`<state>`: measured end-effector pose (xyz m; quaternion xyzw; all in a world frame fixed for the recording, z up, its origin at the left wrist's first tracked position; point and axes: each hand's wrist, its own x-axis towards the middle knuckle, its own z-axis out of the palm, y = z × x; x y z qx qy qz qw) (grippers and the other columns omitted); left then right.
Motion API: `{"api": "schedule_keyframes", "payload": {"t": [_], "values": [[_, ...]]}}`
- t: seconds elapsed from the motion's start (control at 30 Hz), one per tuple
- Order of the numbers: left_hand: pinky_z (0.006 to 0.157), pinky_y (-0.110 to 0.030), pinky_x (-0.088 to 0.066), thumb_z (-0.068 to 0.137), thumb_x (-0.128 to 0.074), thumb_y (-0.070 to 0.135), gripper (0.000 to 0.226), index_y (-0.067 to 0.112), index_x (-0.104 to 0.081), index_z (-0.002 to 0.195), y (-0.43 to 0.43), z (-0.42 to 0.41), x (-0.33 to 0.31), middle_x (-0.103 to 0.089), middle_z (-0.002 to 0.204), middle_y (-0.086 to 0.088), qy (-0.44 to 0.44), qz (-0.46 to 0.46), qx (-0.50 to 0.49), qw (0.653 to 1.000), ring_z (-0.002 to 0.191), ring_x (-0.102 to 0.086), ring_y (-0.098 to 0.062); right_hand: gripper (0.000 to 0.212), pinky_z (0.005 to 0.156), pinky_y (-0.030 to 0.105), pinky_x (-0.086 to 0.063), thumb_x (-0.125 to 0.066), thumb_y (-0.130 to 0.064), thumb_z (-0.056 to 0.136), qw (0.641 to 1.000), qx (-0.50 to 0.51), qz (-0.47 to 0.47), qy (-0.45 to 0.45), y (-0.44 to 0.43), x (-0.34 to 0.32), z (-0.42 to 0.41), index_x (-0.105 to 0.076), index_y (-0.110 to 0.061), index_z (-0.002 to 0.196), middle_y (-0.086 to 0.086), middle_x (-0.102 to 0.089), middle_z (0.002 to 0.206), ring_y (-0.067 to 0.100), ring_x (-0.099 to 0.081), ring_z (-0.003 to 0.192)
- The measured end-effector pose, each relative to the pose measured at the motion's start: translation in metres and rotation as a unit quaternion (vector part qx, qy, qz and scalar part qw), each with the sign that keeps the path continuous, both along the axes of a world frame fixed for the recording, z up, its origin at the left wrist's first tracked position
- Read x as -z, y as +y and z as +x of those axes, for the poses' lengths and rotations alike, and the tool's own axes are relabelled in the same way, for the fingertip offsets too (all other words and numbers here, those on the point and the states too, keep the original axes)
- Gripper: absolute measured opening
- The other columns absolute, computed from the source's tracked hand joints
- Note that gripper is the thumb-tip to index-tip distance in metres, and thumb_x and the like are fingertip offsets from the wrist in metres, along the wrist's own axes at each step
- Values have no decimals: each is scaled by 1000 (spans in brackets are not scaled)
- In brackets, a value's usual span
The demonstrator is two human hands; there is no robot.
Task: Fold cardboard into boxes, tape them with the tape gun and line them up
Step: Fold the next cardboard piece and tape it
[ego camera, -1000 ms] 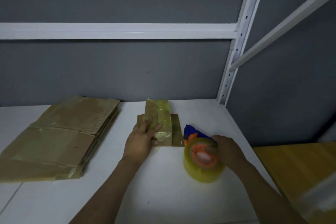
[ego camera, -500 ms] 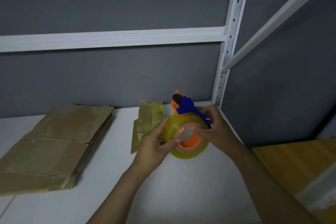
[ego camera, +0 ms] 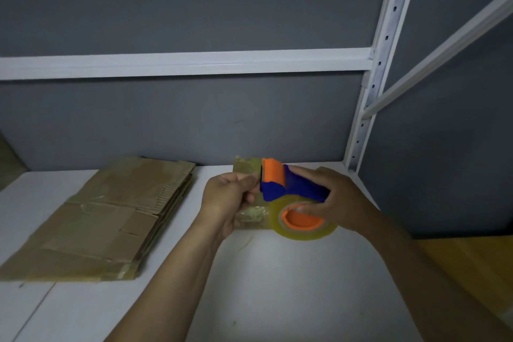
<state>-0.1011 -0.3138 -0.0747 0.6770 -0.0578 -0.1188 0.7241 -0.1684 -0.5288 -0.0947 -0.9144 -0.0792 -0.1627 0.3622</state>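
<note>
Head view: the only angle on offer, looking down over both forearms onto the white shelf board (ego camera: pixel 277 286).
Tape gun (ego camera: pixel 291 189): up off the board, in the air between the hands; blue body, orange front plate turned toward the grey wall.
Tape roll (ego camera: pixel 305 228): clear yellowish, seated on the orange hub at the gun's near underside.
Right hand (ego camera: pixel 341 203): wrapped round the blue handle, fingertips reaching onto the hub, carrying the whole tool.
Left hand (ego camera: pixel 224 200): fingers curled, thumb and forefinger pinched right at the gun's front edge. Probably after the loose tape end, but film too clear to make out, so cannot tell whether anything sits in the pinch.
Taped cardboard piece (ego camera: pixel 247 172): flat on the board just behind the hands, partly hidden by them, shiny with tape.
Stack of flattened cardboard (ego camera: pixel 111 216): well off to the left, untouched, not yet folded.
Step in hand: by the look of it, freeing the tape end before any sealing.
Doing it well: fingertips kept off the front edge, where a cutter likely sits. End drawn straight out, no twist. Roll steadied with the right fingers for a slow pay-out. Short tab left ready before fetching a blank.
</note>
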Motion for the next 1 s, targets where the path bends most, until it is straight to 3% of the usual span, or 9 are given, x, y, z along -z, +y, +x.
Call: {"api": "schedule_keyframes", "payload": {"t": [0.13, 0.23, 0.33, 0.43, 0.63, 0.77, 0.87, 0.93, 1.0], "values": [[48, -21, -41, 87, -66, 9, 20, 4, -67, 68, 5, 3, 12, -64, 60, -7, 28, 23, -35, 999, 48, -44, -13, 79, 69, 7, -33, -76, -41, 76, 988, 7, -154, 25, -5, -11, 5, -20, -65, 128, -23, -44, 94, -7, -46, 90], [51, -22, -42, 86, -67, 7, 18, 3, -65, 69, 18, 12, 18, -63, 59, -7, 39, 12, -107, 993, 45, -45, -12, 78, 72, 13, -40, -75, -44, 76, 985, 11, -165, 43, -15, -4, 7, -20, -64, 128, -18, -45, 96, 2, -49, 89], [57, -27, -42, 86, -68, 9, 17, -1, -68, 72, 43, 28, 30, -64, 67, -13, 28, 58, -142, 988, 54, -47, -17, 78, 78, 19, -48, -74, -45, 77, 974, 36, -209, 79, -30, 5, 5, -23, -54, 137, -11, -46, 110, 10, -50, 104], [59, -30, -40, 85, -71, 15, 27, 3, -71, 61, 48, 37, 54, -64, 63, -15, 2, 127, -117, 985, 53, -48, -18, 80, 76, 10, -38, -69, -47, 81, 950, 52, -293, 92, -34, 11, 10, -25, -40, 147, -7, -44, 125, 11, -45, 114], [59, -29, -40, 85, -73, 31, 39, 12, -69, 50, 35, 43, 79, -60, 47, -2, -37, 152, -133, 979, 44, -46, -10, 79, 84, 15, -43, -67, -51, 82, 945, 64, -296, 124, -39, 15, 13, -24, -39, 147, -6, -43, 127, 12, -45, 116], [55, -25, -39, 84, -73, 32, 37, 9, -70, 55, 29, 40, 94, -58, 45, 1, -24, 169, -123, 978, 39, -45, -5, 76, 77, 14, -38, -65, -50, 84, 937, 64, -310, 148, -38, 22, 12, -23, -43, 147, -9, -42, 118, 8, -46, 109], [60, -28, -40, 86, -71, 37, 39, 16, -71, 54, 33, 40, 109, -61, 49, 1, 2, 174, -87, 981, 47, -48, -12, 74, 72, 10, -33, -64, -48, 86, 935, 45, -316, 152, -31, 26, 15, -22, -43, 147, -7, -43, 121, 9, -46, 111], [69, -34, -48, 90, -64, 42, 31, 28, -72, 64, 36, 43, 115, -68, 58, 2, -5, 199, -62, 978, 54, -54, -14, 75, 76, 11, -34, -65, -45, 86, 933, 36, -323, 158, -28, 25, 18, -21, -41, 148, -6, -43, 128, 11, -45, 117], [87, -36, -51, 92, -54, 53, 26, 33, -69, 96, 38, 47, 118, -76, 83, 0, -39, 300, -44, 952, 79, -65, -17, 76, 77, 13, -33, -66, -45, 85, 932, 40, -323, 158, -26, 24, 20, -23, -42, 147, -6, -45, 127, 11, -45, 116]]}}
